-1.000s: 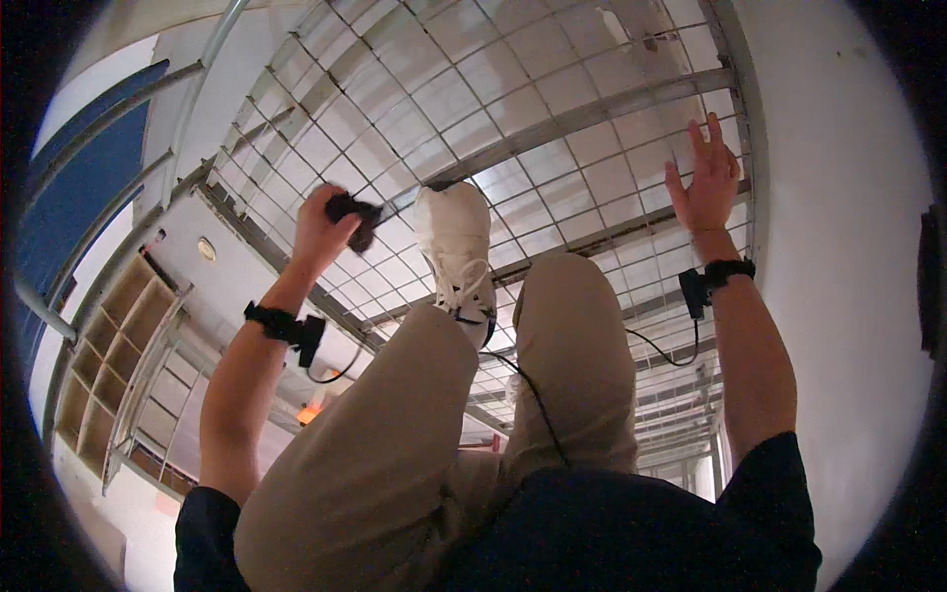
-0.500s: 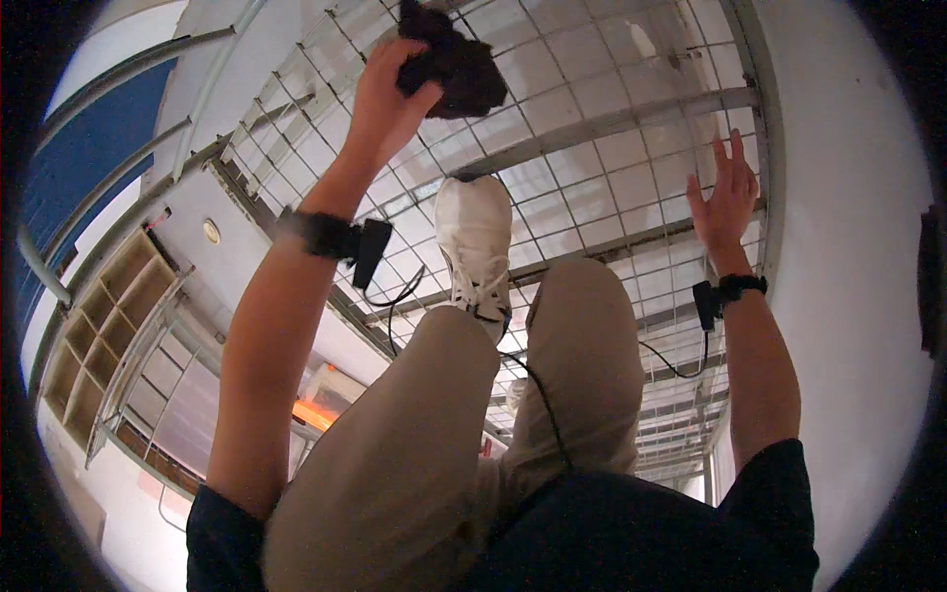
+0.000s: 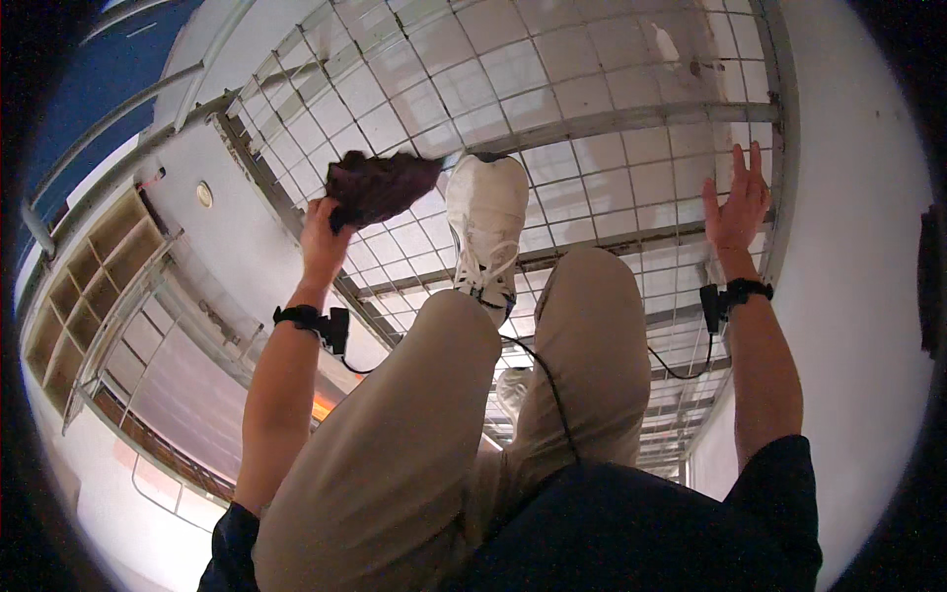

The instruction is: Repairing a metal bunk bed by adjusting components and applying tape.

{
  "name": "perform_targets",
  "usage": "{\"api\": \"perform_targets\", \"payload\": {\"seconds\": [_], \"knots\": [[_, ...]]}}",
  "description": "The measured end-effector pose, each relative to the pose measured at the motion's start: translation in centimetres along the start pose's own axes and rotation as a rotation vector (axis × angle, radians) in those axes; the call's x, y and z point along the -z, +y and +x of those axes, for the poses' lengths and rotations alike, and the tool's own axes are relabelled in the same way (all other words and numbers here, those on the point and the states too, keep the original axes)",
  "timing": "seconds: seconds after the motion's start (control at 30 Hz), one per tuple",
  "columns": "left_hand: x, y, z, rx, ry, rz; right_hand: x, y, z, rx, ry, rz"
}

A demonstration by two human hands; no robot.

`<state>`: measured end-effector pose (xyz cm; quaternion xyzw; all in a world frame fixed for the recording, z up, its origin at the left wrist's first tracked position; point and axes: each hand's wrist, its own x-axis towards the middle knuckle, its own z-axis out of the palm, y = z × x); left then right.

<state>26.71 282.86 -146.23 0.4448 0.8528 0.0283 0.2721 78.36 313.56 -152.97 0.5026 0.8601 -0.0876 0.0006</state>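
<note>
A dark maroon-black cloth (image 3: 387,187) hangs bunched from my left hand (image 3: 324,242), whose fingers are closed on its lower left corner. It is over the left side of a metal wire grid (image 3: 552,74), beside my white shoe (image 3: 487,212). On the right, my right hand (image 3: 738,204) has its fingers spread and holds nothing. It rests on or just over the grid's right edge, by the frame bar (image 3: 782,118) along the wall; exact contact is hard to tell.
Flat cross bars (image 3: 631,119) run under the grid. A white wall (image 3: 853,247) rises at the right. To the left are a wooden compartment shelf (image 3: 89,281), metal rails (image 3: 128,104) and a blue surface (image 3: 109,64). Thin black cables (image 3: 681,375) trail from my wristbands.
My left hand has come back toward me and to the left with the cloth, from the far part of the grid. The right hand stays at the right edge.
</note>
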Motion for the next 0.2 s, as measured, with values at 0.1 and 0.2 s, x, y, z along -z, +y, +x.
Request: {"api": "perform_targets", "payload": {"seconds": [0.1, 0.2], "knots": [[1.4, -5.4, -2.0, 0.11, 0.102, 0.129, -0.4, 0.0, 0.1, 0.015, 0.03, -0.005], [3.0, -7.4, -2.3, 0.327, -0.025, 0.267, -0.4, 0.3, -0.2, 0.027, 0.062, 0.008]]}}
